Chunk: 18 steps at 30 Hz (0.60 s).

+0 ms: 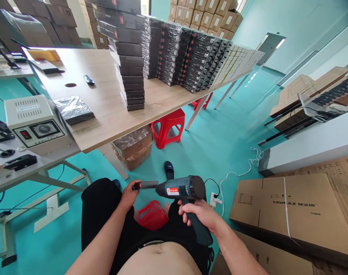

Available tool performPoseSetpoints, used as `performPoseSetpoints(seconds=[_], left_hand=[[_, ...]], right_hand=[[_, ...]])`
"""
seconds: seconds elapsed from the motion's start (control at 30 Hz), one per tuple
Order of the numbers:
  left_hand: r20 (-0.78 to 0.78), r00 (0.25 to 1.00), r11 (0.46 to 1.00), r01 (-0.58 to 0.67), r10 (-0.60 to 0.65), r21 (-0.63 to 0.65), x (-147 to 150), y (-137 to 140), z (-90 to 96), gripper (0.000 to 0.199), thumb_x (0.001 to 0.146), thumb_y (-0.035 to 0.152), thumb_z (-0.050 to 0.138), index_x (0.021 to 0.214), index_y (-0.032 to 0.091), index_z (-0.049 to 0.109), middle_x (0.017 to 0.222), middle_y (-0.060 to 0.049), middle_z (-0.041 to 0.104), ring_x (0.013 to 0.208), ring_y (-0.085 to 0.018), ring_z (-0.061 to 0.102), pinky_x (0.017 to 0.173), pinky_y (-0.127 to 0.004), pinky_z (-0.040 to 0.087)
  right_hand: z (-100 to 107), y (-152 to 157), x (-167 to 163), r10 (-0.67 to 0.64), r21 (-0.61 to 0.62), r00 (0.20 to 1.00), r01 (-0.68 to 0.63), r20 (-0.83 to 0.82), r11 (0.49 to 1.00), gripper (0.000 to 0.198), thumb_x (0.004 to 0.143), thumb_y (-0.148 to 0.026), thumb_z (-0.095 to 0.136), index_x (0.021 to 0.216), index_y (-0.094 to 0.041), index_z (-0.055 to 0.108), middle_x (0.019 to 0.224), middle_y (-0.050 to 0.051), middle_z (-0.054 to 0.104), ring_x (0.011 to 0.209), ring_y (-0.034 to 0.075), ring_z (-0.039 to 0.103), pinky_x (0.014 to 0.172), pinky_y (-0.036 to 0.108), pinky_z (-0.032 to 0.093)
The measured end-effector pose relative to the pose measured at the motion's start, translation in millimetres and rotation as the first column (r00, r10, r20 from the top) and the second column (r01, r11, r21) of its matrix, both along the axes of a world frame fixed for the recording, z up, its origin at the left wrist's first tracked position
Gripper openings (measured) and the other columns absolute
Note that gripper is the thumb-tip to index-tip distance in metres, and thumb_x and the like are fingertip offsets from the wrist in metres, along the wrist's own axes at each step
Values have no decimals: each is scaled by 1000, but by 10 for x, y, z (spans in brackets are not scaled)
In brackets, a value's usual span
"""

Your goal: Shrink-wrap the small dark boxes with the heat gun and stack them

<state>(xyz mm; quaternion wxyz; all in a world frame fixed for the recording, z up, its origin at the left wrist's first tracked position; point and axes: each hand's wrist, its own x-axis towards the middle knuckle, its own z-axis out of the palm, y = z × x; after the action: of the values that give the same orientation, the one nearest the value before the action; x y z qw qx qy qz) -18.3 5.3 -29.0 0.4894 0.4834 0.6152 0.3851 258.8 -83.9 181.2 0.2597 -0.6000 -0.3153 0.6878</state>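
Note:
My right hand (197,212) is wrapped around the handle of a dark heat gun (185,186) with an orange-and-white label. Its nozzle points left, at the near end of a thin, flat dark box (149,185). My left hand (130,194) pinches that box at its left end, above the floor in front of my knees. Whether nozzle and box touch, I cannot tell. On the corner of the wooden table (102,128) lies a black box in clear film (73,109), apart from both hands.
Tall stacks of black boxes (176,53) line the table. A control unit (36,124) stands at left. Red stools (169,124) and a carton (134,147) are below the table. Large cartons (277,206) stand at right, near a power strip (215,199) with cables on the floor.

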Motion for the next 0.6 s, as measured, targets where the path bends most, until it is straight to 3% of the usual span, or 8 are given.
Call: performPoseSetpoints(seconds=[0.13,0.3,0.43,0.5,0.6], left_hand=[[58,998,1000,-10,9,11,23,13,-10,39,58,20,62,97,18,69,89,-4,68,81,-22,60,75,-33,46],[74,995,996,-70,73,-52,-22,-21,40,44,57,14,57,99,20,70,78,0,65,70,-18,55,67,-29,42],[138,982,990,-121,131,-74,-7,-22,95,40,55,11,58,92,20,71,75,0,64,69,-18,54,65,-27,41],[166,977,989,-126,137,-75,23,-9,112,37,55,11,58,88,20,71,76,0,64,69,-18,54,65,-27,41],[201,968,987,-132,148,-91,46,5,115,36,55,8,58,87,21,71,77,0,64,69,-18,53,64,-27,40]], right_hand=[[-47,-14,-232,44,57,978,-33,-202,998,27,71,-28,67,92,-12,70,82,7,70,61,15,63,53,26,50],[-73,97,-106,-206,44,975,210,-80,977,32,72,-31,67,97,-11,66,77,6,68,60,15,63,52,25,50],[-17,81,134,-124,9,990,125,-67,992,28,73,-28,64,95,-12,66,78,7,69,60,15,63,51,25,50],[7,35,135,-78,23,991,81,-112,996,29,74,-28,63,97,-11,66,81,7,69,61,15,63,51,25,50],[6,-17,57,-110,44,990,114,-92,992,30,75,-29,63,98,-12,66,81,6,68,61,14,63,53,25,51]])
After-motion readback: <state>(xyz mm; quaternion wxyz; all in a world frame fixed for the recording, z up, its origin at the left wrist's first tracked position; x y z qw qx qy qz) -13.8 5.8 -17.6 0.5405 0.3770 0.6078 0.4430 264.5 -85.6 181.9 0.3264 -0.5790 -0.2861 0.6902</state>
